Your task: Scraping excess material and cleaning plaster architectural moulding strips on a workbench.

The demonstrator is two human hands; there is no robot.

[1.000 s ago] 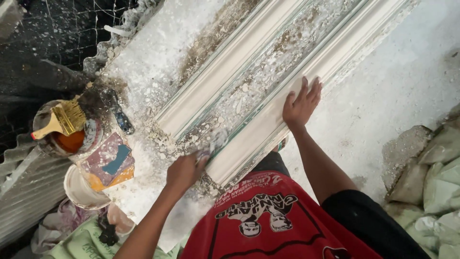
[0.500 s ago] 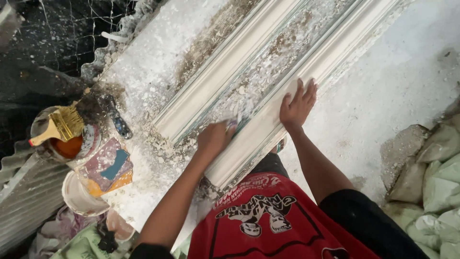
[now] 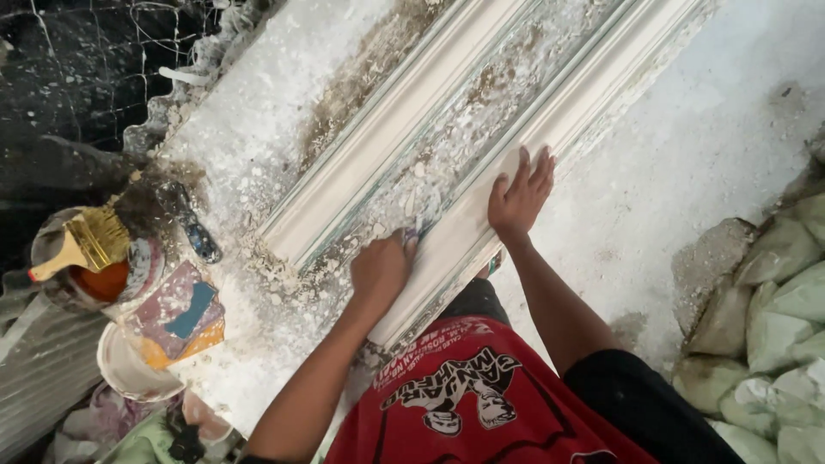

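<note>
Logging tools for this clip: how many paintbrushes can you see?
1. A single paintbrush with pale bristles and a yellow-and-red handle lies across the top of the bucket at the far left, away from both hands. Others may be hidden in the clutter below it.

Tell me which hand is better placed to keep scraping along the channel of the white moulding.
The left hand, probably: it sits in the debris-filled channel of the moulding, fingers curled round a small tool. The right hand lies flat on the outer rail, apparently steadying it.
</note>
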